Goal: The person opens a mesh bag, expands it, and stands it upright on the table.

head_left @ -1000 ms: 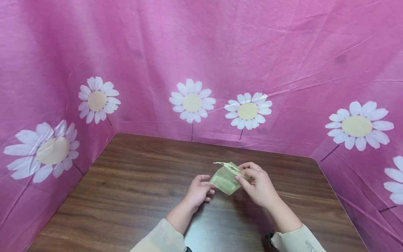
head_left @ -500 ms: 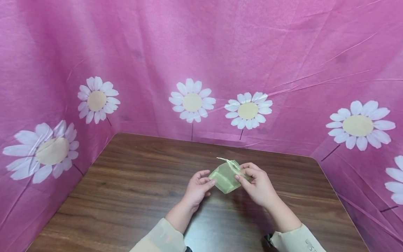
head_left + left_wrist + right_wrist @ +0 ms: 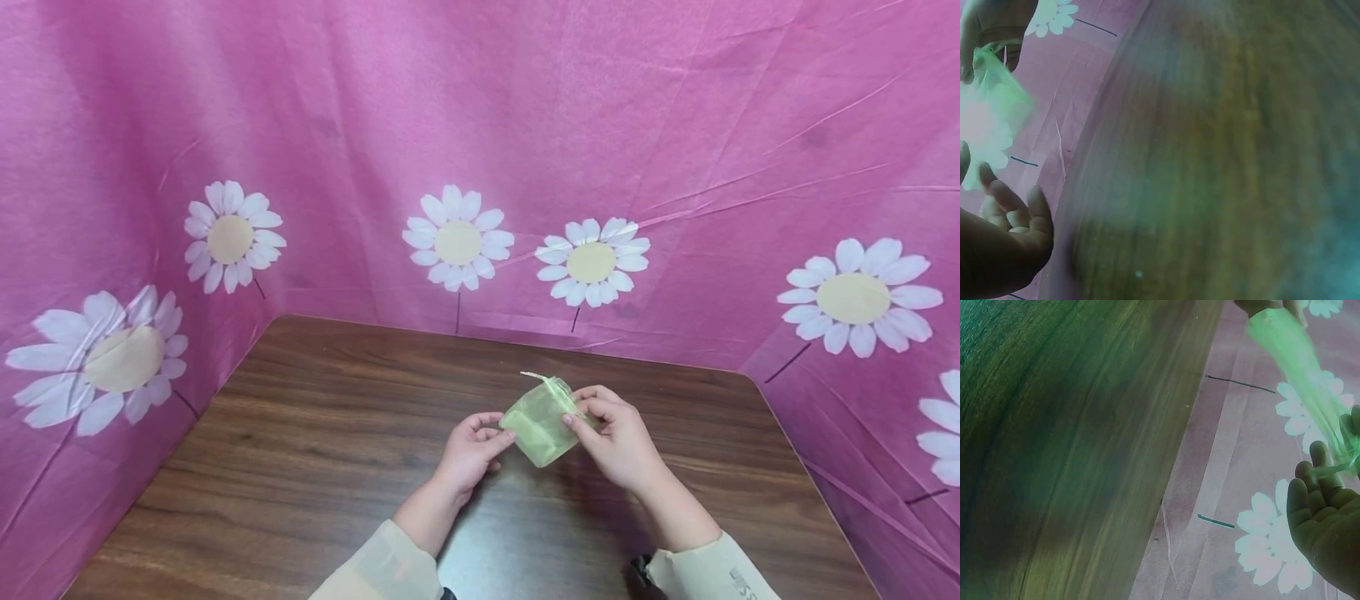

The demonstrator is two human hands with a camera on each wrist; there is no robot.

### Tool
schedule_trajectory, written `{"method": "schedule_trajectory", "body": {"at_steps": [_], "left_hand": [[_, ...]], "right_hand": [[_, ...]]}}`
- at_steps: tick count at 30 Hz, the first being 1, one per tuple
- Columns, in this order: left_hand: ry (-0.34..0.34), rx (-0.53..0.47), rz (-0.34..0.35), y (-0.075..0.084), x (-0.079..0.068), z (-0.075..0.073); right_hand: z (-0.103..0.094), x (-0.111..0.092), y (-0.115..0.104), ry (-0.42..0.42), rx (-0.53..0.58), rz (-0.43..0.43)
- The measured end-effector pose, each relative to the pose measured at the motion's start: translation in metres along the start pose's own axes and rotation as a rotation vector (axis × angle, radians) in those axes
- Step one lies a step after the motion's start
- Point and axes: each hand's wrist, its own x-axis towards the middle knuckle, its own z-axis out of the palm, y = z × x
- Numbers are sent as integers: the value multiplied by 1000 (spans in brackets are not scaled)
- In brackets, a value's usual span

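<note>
A small, sheer light-green drawstring pouch (image 3: 537,427) is held above the table between both hands. My right hand (image 3: 621,443) pinches its gathered mouth between thumb and fingers. At the opposite end, my left hand (image 3: 467,454) pinches a lower corner with thumb and index finger. A pale drawstring loop sticks out beyond the gathered mouth. In the right wrist view the pouch (image 3: 1291,356) stretches between the two hands. The left wrist view shows part of the pouch (image 3: 1004,87) near the right hand. What the pouch contains, if anything, cannot be made out.
A brown wood-grain table (image 3: 300,467) lies under the hands. Pink cloth (image 3: 337,125) printed with white daisies hangs around its back and sides. Light sleeves (image 3: 712,571) cover the forearms, with dark bands at the wrists.
My left thumb and index finger have closed on the pouch's corner, after the fingers were only at its edge. The pouch has turned slightly and spread flatter. The right hand keeps its hold.
</note>
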Motion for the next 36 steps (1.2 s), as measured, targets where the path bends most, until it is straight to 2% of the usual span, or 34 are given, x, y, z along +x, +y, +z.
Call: {"method": "schedule_trajectory", "body": {"at_steps": [5,10,13,18,21,29,36], "left_hand": [[53,77,41,-1,1,0],[105,218,179,-2,3,1],[78,304,223,-1,3,1],[-12,422,211,2,-1,2],[-37,459,209,1,-3,2],[-39,505,199,1,-4,2],[-36,511,197,1,-6,2]], "right_hand": [[-1,1,1,-13,-34,-44],[0,-1,5,-31,-231,-161],[2,-3,8,-51,-337,-218],[7,-6,12,-71,-420,-304],[9,-8,12,-86,-438,-325],[10,-13,8,-130,-411,-266],[9,-15,6,-100,-393,-299]]}}
